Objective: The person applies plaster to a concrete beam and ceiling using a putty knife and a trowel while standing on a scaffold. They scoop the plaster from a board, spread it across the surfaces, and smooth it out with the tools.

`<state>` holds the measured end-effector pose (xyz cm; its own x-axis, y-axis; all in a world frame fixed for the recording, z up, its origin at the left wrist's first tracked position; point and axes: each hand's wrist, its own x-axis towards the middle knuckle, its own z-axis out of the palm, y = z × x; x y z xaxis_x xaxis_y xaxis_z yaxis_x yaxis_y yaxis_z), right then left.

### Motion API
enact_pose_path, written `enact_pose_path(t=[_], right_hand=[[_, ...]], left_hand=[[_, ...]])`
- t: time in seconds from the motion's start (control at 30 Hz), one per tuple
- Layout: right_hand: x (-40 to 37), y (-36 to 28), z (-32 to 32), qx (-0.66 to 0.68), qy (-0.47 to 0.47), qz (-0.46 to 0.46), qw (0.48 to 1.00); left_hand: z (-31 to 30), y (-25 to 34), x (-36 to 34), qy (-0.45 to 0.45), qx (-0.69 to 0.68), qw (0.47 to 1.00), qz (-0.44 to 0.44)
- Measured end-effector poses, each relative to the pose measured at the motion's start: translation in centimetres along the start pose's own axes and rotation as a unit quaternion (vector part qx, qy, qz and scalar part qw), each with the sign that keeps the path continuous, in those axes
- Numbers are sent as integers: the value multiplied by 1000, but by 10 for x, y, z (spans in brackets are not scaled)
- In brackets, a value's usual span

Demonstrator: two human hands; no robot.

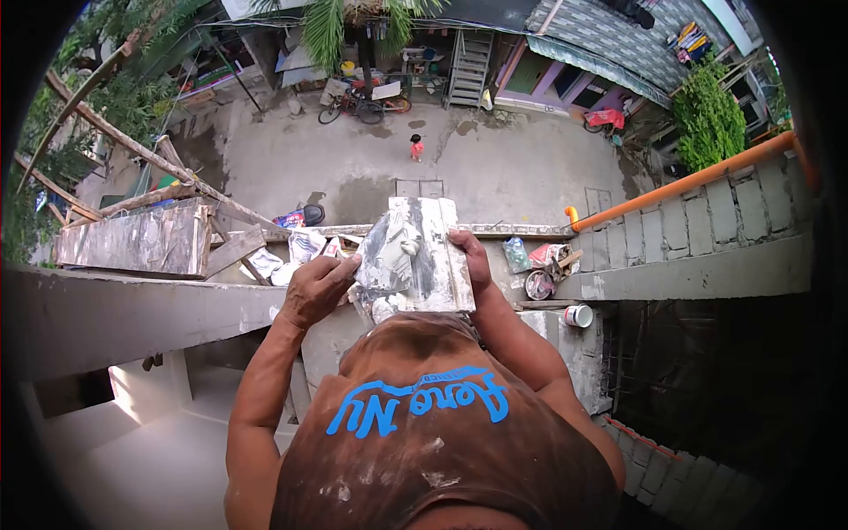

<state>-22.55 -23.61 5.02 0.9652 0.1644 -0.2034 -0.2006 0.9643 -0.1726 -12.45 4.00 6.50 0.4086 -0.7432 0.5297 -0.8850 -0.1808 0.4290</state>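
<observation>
In front of my chest is a flat board [439, 265] smeared with white and grey paste. A lump of the paste and a dark grey, paste-covered flat piece [378, 262] lie on its left part. My left hand [320, 287] is closed at the left edge of that dark piece, fingertips pressed together; whether it grips a handle there is hard to see. My right hand [471, 258] grips the board's right edge, with fingers over the top and the rest hidden behind it.
Below the ledge [521, 230] lies a concrete yard with a person [416, 148] and bicycles [362, 108]. Bags [517, 255] and a white bucket [579, 315] stand to the right. An orange pipe [689, 187] tops the right block wall; wooden poles [150, 155] cross the left.
</observation>
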Motion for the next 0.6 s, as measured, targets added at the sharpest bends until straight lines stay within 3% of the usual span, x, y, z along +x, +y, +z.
enact_pose_path(t=[0.13, 0.17, 0.23, 0.27, 0.3, 0.33, 0.37, 0.43, 0.6], right_hand=[[14, -3, 25, -8, -16, -38, 999], [17, -9, 33, -19, -56, -69, 996], [27, -22, 51, -45, -40, -144, 988], [30, -33, 57, -91, -39, -174, 980], [33, -42, 64, -113, -47, -206, 971], [36, -53, 69, -115, -61, -208, 969], [41, -61, 73, -116, -76, -209, 968], [49, -71, 78, -153, -16, -194, 969], [92, -56, 24, -130, -1, -25, 991]], left_hand=[[-17, -25, -13, 15, 34, 999, -12], [-17, -32, -18, 11, 51, 999, -16], [-4, -43, -34, 19, 59, 998, -28], [4, -47, -41, 78, -41, 987, -132], [3, -43, -36, 134, -140, 953, -232], [-5, -42, -35, 110, -272, 877, -381], [-13, -43, -31, 114, -271, 876, -382], [-41, -39, -8, 116, -592, 714, -355], [-63, -40, 26, -33, -658, 671, -340]])
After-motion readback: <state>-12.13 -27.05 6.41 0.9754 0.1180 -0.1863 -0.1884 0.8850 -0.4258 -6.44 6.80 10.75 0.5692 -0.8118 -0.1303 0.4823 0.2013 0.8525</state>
